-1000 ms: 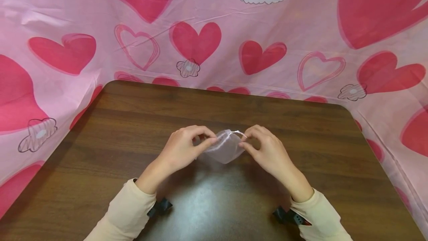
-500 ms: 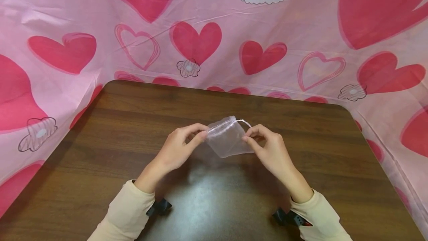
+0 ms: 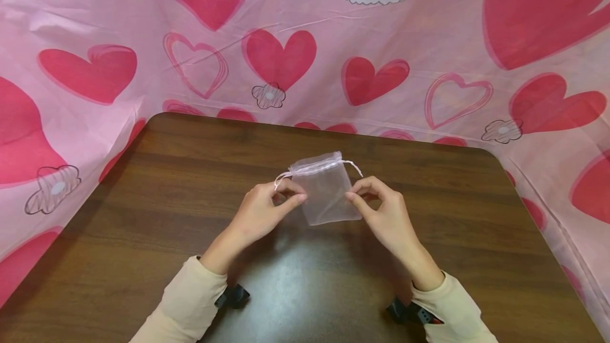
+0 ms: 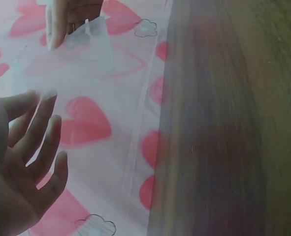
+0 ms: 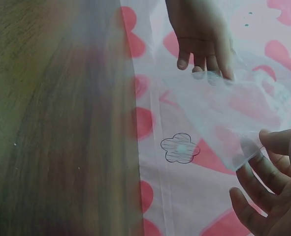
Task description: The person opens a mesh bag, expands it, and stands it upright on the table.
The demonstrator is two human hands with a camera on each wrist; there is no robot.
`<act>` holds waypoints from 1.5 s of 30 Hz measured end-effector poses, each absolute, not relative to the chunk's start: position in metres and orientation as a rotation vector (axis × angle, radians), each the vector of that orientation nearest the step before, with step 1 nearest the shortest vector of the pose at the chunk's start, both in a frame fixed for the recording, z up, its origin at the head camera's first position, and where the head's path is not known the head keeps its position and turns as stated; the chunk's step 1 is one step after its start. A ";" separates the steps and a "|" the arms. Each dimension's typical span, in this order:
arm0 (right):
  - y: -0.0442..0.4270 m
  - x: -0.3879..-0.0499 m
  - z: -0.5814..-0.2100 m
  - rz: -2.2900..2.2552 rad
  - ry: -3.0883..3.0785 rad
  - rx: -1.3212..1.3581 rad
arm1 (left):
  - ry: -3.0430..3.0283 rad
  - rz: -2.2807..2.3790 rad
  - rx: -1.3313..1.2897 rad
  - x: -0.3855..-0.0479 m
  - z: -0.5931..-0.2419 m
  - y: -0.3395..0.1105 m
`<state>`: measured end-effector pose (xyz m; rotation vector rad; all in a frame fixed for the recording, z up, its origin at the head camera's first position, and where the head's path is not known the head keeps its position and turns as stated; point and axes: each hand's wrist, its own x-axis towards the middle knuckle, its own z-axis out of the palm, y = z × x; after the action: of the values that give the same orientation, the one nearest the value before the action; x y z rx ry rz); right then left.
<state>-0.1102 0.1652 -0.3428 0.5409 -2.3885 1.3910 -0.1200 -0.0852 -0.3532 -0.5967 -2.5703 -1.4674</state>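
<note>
From where I stand, the pink cloth [image 3: 305, 20] with red hearts comes down at the far left and runs behind the wooden table [image 3: 476, 210]. Next along is a pale cream sleeve [image 3: 186, 295], with a small black gadget [image 3: 234, 296] at its cuff, and from it reaches the left hand [image 3: 259, 210], thumb and forefinger pinched together on the left side of a little bag [image 3: 326, 189]. A thin white loop of cord [image 3: 283, 175] sticks out of the bag's top left corner and droops over that hand's knuckles.

The bag itself is held up above the table, between the two hands and tilted a little. It's a whitish, see-through mesh (the brown wood shows right through it), roughly square, flat and spread out, with a shiny band running across below a ruffled top edge. The bottom edge is fairly straight, and faint creases cross the front.

A second loop of cord [image 3: 353, 167] curves from the top right corner towards the right hand [image 3: 383, 208], whose thumb and forefinger are clamped on the bag's right side. Beyond come another black gadget [image 3: 405, 311] and the other cream sleeve [image 3: 450, 308].
</note>
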 end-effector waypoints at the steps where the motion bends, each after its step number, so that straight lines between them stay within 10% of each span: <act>1: 0.165 -0.110 -0.343 1.398 -2.388 0.547 | -2.563 -1.469 -0.580 -0.120 -0.353 -0.085; 45: 0.161 -0.108 -0.348 2.035 -2.368 0.165 | -2.459 -1.245 -0.831 -0.118 -0.353 -0.087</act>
<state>-0.1079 0.1606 -0.3481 0.1654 -2.3680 2.0350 -0.1176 -0.0869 -0.3530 -0.8309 -2.4594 -1.2447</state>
